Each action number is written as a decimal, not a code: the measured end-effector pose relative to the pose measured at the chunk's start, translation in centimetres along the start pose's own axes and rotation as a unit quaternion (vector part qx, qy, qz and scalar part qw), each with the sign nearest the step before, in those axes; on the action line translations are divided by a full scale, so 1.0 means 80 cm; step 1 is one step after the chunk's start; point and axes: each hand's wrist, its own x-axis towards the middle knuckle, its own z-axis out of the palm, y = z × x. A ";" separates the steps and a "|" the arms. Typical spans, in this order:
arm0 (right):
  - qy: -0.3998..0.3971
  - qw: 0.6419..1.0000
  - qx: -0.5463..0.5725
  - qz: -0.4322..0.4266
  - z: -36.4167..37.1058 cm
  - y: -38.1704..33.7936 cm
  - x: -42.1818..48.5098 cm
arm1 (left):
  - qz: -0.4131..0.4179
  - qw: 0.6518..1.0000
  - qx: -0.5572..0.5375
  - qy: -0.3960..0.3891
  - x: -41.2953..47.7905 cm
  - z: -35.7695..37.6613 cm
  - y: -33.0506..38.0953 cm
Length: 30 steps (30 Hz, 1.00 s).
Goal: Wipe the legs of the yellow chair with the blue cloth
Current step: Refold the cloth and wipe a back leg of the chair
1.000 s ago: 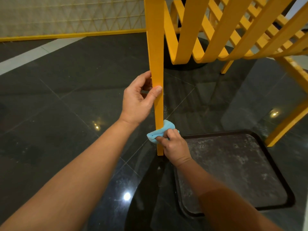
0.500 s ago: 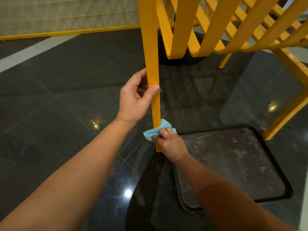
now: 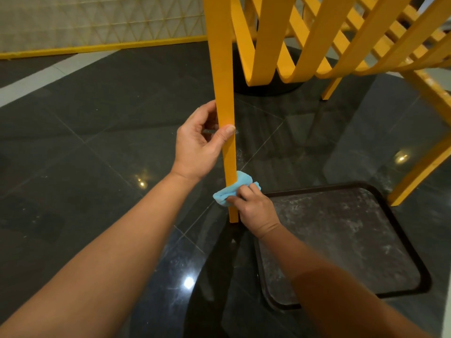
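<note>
The yellow chair (image 3: 317,37) with a lattice of slats fills the upper right. Its nearest leg (image 3: 223,69) runs straight down to the dark floor at centre. My left hand (image 3: 199,145) grips this leg halfway down, thumb across its front face. Lower down, my right hand (image 3: 253,208) holds the bunched blue cloth (image 3: 234,189) wrapped against the leg just above its foot. Two more yellow legs (image 3: 422,167) stand to the right.
A dark rectangular tray (image 3: 400,230) with a dusty grey surface lies on the floor right of the leg. A black round base (image 3: 266,86) sits behind the chair. The glossy dark tiles (image 3: 85,154) show light reflections; a yellow-edged wall panel (image 3: 97,23) runs along the back left.
The cloth and my right hand have slid slightly up the lower part of the leg. My left hand keeps its grip at the same place.
</note>
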 end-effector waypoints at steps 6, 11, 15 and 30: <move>0.014 1.000 0.001 -0.006 0.005 -0.008 0.003 | 0.005 1.000 0.000 -0.001 -0.001 0.000 -0.005; -0.021 0.999 -0.013 -0.046 0.011 -0.002 -0.003 | 0.004 1.000 0.000 0.001 0.000 0.001 -0.003; -0.020 0.999 -0.012 -0.024 0.010 -0.001 -0.006 | 0.002 1.000 0.003 0.002 0.000 0.001 -0.001; -0.036 0.997 -0.016 -0.064 0.027 0.003 -0.016 | 0.003 1.000 0.001 0.004 0.000 0.000 0.000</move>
